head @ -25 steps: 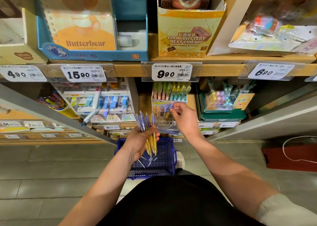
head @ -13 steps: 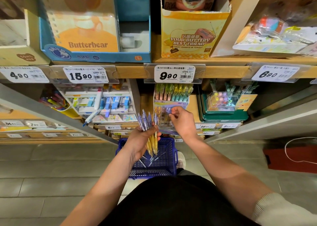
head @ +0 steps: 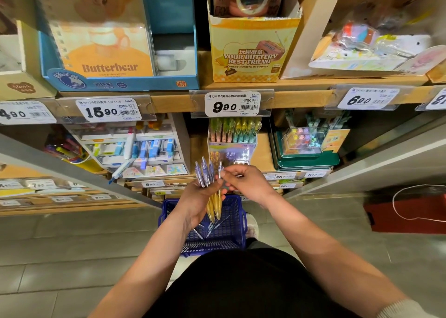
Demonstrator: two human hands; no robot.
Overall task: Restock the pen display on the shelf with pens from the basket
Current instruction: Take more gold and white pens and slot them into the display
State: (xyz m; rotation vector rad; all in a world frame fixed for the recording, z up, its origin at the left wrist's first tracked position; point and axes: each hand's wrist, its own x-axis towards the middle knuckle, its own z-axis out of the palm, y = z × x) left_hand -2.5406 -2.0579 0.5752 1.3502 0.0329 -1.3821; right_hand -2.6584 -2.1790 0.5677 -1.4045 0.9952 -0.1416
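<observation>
Head view: left hand [head: 196,200] is gripping purple-topped, amber-barrelled pens [head: 205,174] fanned above its curled fingers [head: 213,192]; right hand [head: 248,182] is pinching the pen nearest its fingertips [head: 224,173].

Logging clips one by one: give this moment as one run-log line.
left hand: grips pen bundle | right hand: pinches rightmost pen | basket: below hands, pens inside | pen display: behind hands

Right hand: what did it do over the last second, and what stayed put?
The right hand came back from the pen display to the bunch of pens and now pinches one pen. The left hand still grips the bunch above the blue basket.
</observation>
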